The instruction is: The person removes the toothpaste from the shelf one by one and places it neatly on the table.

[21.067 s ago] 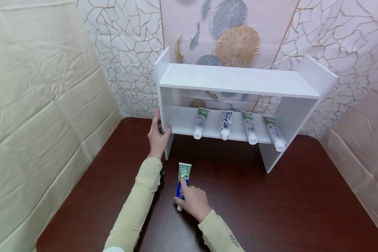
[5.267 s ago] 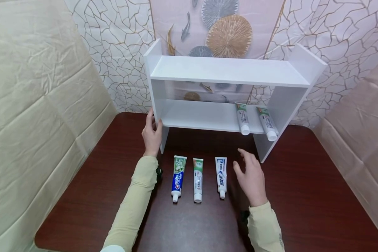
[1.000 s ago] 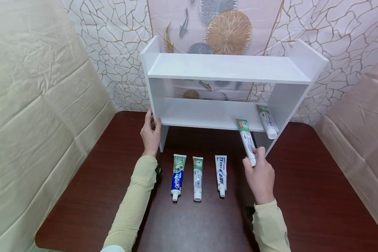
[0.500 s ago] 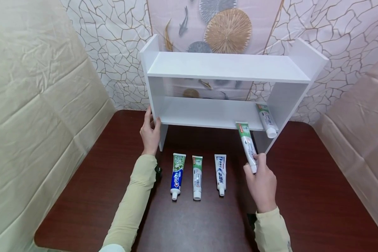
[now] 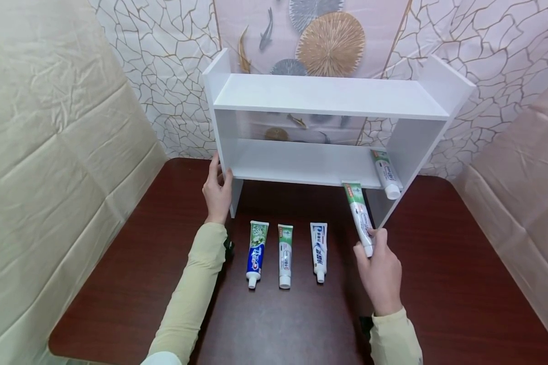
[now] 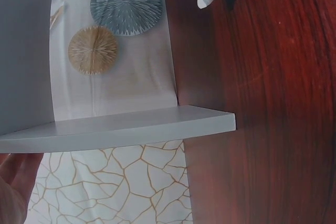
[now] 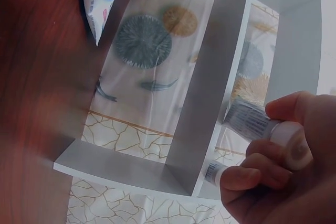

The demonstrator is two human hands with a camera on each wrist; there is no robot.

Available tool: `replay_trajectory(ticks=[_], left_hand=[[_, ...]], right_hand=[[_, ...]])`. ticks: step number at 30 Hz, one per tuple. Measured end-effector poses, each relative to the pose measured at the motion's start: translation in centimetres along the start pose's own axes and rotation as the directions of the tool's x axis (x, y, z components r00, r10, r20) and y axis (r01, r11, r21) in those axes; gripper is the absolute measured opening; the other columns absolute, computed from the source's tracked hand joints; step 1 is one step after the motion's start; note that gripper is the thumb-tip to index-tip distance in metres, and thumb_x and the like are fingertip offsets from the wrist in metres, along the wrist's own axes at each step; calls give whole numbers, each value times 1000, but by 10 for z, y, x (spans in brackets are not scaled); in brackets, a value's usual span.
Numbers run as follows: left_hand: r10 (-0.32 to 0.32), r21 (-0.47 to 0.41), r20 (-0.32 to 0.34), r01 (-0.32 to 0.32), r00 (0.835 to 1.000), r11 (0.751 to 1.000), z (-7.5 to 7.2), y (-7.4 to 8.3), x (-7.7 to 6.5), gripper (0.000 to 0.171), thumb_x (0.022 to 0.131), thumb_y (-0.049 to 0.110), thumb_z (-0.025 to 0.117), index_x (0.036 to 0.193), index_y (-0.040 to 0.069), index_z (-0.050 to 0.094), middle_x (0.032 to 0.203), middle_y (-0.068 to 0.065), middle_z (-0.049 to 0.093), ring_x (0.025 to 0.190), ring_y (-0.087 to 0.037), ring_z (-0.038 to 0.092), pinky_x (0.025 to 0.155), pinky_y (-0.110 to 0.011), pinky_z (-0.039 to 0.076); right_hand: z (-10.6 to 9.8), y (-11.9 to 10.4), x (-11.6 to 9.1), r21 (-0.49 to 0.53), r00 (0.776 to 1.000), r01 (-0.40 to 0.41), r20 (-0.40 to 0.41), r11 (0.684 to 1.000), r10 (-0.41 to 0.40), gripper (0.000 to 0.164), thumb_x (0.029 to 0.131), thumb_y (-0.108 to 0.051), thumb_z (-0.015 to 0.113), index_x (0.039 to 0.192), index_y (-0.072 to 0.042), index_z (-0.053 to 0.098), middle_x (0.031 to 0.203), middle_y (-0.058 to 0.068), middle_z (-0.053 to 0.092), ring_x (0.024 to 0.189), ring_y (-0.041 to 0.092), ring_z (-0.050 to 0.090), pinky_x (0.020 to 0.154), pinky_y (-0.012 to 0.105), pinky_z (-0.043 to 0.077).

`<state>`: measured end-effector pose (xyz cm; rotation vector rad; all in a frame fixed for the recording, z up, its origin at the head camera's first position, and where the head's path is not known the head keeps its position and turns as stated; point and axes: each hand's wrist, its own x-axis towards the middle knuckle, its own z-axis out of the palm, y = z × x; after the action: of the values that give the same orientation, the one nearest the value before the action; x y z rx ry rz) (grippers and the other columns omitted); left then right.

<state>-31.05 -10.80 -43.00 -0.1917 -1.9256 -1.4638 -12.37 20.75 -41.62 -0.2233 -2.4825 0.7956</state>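
A patterned wall [image 5: 178, 66] backs a dark-red surface [image 5: 265, 324]; five tubes show in all. One green-and-white tube [image 5: 360, 218] slants at the front edge of the lower shelf [image 5: 297, 158], its cap end pinched between thumb and fingers of the right hand [image 5: 382, 274]; whether it touches that edge cannot be told. A second green-and-white tube [image 5: 385, 173] lies at that shelf's right end. Three more tubes [image 5: 285, 256] lie in a row on the surface. The left hand [image 5: 217, 195] grips the left side of the single white rack [image 5: 324, 94].

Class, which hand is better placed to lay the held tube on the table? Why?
Probably the right hand: it holds the tube by its cap end, while the left hand holds the white shelf, farther away.
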Motion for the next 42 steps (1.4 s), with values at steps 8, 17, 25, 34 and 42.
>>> replay_trajectory(ticks=[8, 17, 25, 34, 42], left_hand=[[7, -8, -3, -7, 1000, 1000, -1, -1, 1, 49, 100, 21, 52, 147, 30, 42, 116, -18, 67, 100, -33, 70, 81, -49, 55], [-3, -1, -7, 3, 1000, 1000, -1, 0, 1, 49, 99, 21, 53, 146, 31, 43, 115, -17, 67, 99, -33, 71, 79, -49, 55], [9, 15, 6, -9, 1000, 1000, 0, -2, 1, 49, 100, 25, 51, 147, 35, 41, 115, -15, 68, 99, -31, 71, 77, -48, 55], [16, 12, 3, -16, 1000, 1000, 0, -3, 1, 49, 100, 24, 51, 147, 33, 41, 115, -18, 67, 99, -32, 71, 76, -48, 55], [14, 13, 1, -14, 1000, 1000, 0, -3, 1, 49, 100, 22, 51, 147, 31, 42, 114, -18, 68, 98, -32, 71, 77, -48, 55]], right_hand=[[-2, 6, -10, 25, 1000, -9, -5, 1000, 9, 29, 88, -8, 55, 116, -2, 51, 89, 29, 67, 58, 31, 55, 49, 34, 35], [4, 26, -16, -22, 998, -27, 58, 999, 28, 27, 87, -8, 54, 114, -3, 51, 88, 27, 68, 59, 32, 55, 50, 39, 38], [4, 35, -16, -115, 961, -21, 270, 993, 51, 28, 98, -20, 55, 115, -1, 44, 73, 21, 61, 51, 23, 48, 46, 33, 35], [7, 39, -12, -205, 934, -15, 346, 979, 87, 32, 92, -28, 63, 111, -7, 49, 69, 20, 63, 47, 23, 48, 43, 35, 34], [9, 41, -11, -222, 908, 7, 409, 975, 86, 30, 90, -25, 64, 109, -7, 49, 77, 23, 65, 49, 23, 49, 44, 34, 34]])
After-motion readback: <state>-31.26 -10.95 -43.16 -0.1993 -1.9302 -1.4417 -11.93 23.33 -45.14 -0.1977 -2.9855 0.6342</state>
